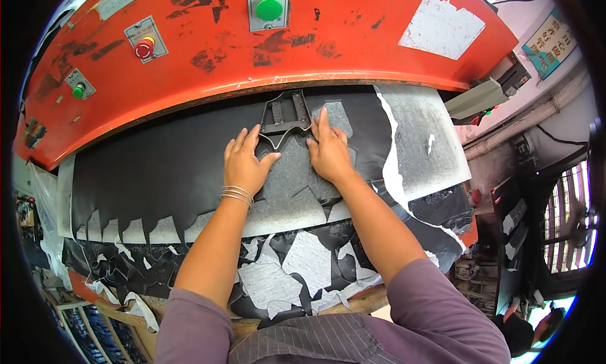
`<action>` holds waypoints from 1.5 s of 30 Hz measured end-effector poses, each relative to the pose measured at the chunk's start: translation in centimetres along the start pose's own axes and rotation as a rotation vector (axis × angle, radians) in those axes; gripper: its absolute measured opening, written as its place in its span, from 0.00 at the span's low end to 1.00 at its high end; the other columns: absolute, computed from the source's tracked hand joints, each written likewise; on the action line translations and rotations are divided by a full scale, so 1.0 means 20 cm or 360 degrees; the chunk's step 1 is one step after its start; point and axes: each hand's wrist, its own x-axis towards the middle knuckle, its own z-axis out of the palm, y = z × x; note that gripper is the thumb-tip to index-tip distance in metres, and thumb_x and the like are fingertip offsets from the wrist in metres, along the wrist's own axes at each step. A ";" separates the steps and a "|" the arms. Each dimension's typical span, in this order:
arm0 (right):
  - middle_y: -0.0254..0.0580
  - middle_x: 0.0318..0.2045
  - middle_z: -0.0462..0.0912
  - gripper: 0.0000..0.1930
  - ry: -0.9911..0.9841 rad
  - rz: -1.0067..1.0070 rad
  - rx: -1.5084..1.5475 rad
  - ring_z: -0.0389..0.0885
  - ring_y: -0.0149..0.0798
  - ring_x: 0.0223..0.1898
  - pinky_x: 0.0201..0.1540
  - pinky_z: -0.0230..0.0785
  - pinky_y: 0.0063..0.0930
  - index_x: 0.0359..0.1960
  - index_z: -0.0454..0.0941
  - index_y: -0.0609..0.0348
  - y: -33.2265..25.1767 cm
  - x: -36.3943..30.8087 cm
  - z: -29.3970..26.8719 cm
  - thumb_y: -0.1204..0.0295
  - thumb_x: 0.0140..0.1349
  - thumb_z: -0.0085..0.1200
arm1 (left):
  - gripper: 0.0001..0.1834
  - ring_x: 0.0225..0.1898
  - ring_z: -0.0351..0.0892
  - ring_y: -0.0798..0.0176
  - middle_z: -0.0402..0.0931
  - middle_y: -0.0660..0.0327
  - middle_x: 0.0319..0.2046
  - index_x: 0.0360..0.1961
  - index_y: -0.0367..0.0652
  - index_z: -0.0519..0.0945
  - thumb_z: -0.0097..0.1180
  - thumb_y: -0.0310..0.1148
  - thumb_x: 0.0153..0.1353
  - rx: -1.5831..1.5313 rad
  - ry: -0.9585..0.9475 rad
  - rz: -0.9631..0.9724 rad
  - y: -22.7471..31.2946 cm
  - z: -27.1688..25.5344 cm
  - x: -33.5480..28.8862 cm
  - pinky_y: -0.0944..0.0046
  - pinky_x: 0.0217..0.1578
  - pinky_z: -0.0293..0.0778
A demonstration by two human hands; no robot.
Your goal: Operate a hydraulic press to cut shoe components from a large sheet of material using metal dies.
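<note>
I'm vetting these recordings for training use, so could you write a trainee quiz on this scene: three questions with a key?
1. Multiple choice: what is at the fingertips of both the left hand and the right hand?
a) a pair of scissors
b) a metal frame
c) a wooden mallet

2. True or false: the red button is to the left of the large green button.

3. Fill in the blank: bangles are worn on the ____ side.

Key: 1. b; 2. true; 3. left.
</note>
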 end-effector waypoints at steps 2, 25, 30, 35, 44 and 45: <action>0.46 0.56 0.76 0.38 -0.0021 0.0010 -0.0042 0.72 0.46 0.58 0.65 0.49 0.44 0.67 0.39 0.75 0.00 0.01 -0.01 0.73 0.62 0.48 | 0.38 0.64 0.62 0.52 0.77 0.48 0.50 0.59 0.41 0.70 0.66 0.47 0.49 -0.0032 -0.0030 -0.0010 0.01 -0.02 0.01 0.52 0.65 0.52; 0.43 0.26 0.81 0.20 0.0458 0.0003 0.0951 0.79 0.31 0.29 0.33 0.71 0.28 0.47 0.68 0.66 -0.90 -0.15 -0.74 0.67 0.60 0.60 | 0.20 0.36 0.74 0.57 0.76 0.56 0.26 0.30 0.39 0.76 0.40 0.43 0.71 -0.0394 0.1937 -0.0153 -0.61 -1.34 -0.34 0.59 0.40 0.69; 0.44 0.20 0.75 0.16 0.0477 -0.0057 0.0601 0.75 0.39 0.23 0.28 0.68 0.33 0.39 0.67 0.63 -0.99 -0.18 -0.78 0.66 0.60 0.59 | 0.23 0.29 0.68 0.53 0.67 0.52 0.21 0.24 0.38 0.70 0.38 0.45 0.71 0.0673 0.1159 -0.0020 -0.60 -1.59 -0.51 0.56 0.34 0.64; 0.54 0.25 0.77 0.18 -0.0079 -0.0046 0.0436 0.78 0.55 0.28 0.32 0.70 0.41 0.39 0.67 0.60 -0.89 -0.76 -0.73 0.60 0.59 0.58 | 0.21 0.22 0.65 0.52 0.66 0.52 0.18 0.21 0.37 0.69 0.42 0.40 0.69 -0.0053 0.0628 0.0106 -0.36 -1.35 -1.09 0.55 0.27 0.62; 0.46 0.35 0.76 0.24 -0.0710 -0.0341 -0.0413 0.74 0.49 0.43 0.45 0.69 0.40 0.36 0.77 0.60 -0.83 -1.76 -0.66 0.60 0.40 0.70 | 0.10 0.29 0.73 0.51 0.73 0.58 0.23 0.22 0.44 0.80 0.59 0.38 0.53 -0.0063 0.0168 0.0253 0.19 -0.81 -2.02 0.53 0.31 0.69; 0.45 0.34 0.75 0.23 -0.0670 -0.0288 -0.0486 0.74 0.48 0.43 0.45 0.69 0.39 0.34 0.76 0.59 -0.83 -1.76 -0.65 0.62 0.38 0.71 | 0.10 0.30 0.73 0.50 0.73 0.57 0.24 0.23 0.44 0.80 0.60 0.38 0.53 -0.0008 0.0129 0.0196 0.17 -0.79 -2.01 0.53 0.32 0.69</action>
